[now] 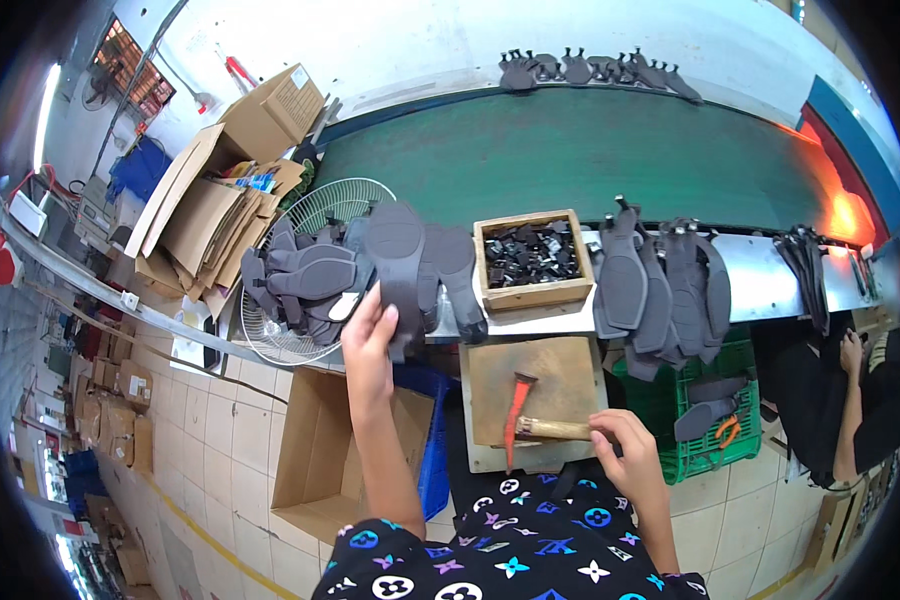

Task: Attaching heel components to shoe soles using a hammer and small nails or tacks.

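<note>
Head view, clock read from its middle: a cluttered workplace beside a green belt (570, 150).
Left hand (368, 345): towards 8 o'clock, raised, fingers and thumb pinching the lower part of a dark grey sole-shaped piece (395, 240).
Sole-shaped piece: upright, reaching up towards 11 o'clock, in front of other grey pieces.
Right hand (630, 455): towards 4 o'clock, fingers curled lightly at the end of the hammer's wooden handle; how firmly, I cannot tell.
Hammer (530, 427): 5 o'clock, its red head resting on a brown board (560, 365).
Buckle box (538, 296): 2 o'clock, wooden, well filled with loose black parts (530, 252).
Seemingly done: the row (590, 72) at 1 o'clock and the pile (660, 290) at 3 o'clock, on the counter (755, 285), show dark fittings at some upper ends.
Seemingly left: the held piece shows no such fitting, and the wire basket (362, 188) at 9 o'clock holds many more; whether those are fitted, I cannot tell.
</note>
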`<control>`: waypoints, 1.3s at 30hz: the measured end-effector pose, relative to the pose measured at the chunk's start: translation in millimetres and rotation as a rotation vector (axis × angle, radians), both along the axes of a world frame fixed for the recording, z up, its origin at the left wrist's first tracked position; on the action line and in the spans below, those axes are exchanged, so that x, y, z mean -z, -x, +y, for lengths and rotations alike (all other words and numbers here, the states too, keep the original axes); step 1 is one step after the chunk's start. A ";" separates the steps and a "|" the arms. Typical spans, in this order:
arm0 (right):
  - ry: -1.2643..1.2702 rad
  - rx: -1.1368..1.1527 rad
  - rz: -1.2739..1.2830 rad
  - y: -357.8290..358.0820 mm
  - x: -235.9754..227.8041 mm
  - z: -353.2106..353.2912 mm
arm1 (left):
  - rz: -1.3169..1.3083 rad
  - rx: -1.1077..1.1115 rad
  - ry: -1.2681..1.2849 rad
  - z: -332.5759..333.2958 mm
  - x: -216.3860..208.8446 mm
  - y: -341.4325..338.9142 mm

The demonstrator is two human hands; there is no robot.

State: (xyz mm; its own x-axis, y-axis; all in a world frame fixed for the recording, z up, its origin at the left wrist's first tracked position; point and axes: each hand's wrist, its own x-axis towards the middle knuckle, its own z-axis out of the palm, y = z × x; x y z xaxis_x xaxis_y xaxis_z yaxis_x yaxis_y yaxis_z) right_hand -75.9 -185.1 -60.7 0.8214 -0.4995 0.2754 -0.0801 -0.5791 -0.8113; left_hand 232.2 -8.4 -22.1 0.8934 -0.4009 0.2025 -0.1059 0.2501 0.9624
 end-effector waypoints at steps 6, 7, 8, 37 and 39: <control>0.185 -0.128 0.163 -37.1 -5.6 -2.1 | 0.177 0.075 0.152 70.1 62.6 32.6; 0.250 -0.208 0.222 -50.5 -14.7 2.8 | 0.216 0.052 0.199 80.6 77.2 42.2; 0.320 -0.282 0.284 -62.1 -20.1 5.4 | 0.259 0.036 0.252 87.2 95.9 54.0; 0.323 -0.629 0.849 -73.8 11.6 9.0 | -0.128 -0.042 -1.554 67.6 293.4 106.8; 0.331 -0.637 0.851 -70.4 11.7 9.5 | -0.083 -0.033 -1.573 68.7 294.2 107.4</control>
State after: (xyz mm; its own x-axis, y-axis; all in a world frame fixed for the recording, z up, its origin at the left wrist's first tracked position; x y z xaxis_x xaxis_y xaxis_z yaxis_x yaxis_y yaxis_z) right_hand -5.6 -175.6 -72.4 0.8859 0.0751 -0.4577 -0.1473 -0.8902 -0.4311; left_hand 124.7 60.3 -316.2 0.9138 -0.2304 -0.3345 -0.1547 -0.9589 0.2378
